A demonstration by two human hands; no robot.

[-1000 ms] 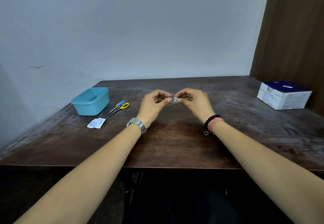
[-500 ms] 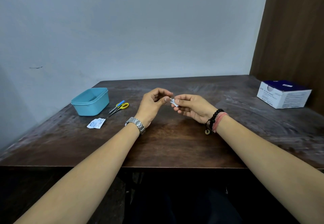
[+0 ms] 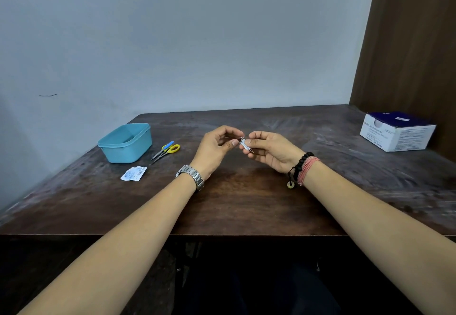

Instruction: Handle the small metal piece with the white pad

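White, perhaps paper scrap (image 3: pixel 244 145), pinched between left hand (image 3: pixel 215 148), right hand (image 3: pixel 271 151)

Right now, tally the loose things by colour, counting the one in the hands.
Blue: 1, the tub.
Yellow and blue: 1, the scissors.
White: 2, the torn wrapper on the table and the small item pinched between the left hand and right hand.
White and navy: 1, the box.
Total: 5.

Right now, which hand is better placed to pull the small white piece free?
The left hand: its fingers are curled at the small white piece, which the right hand pinches.
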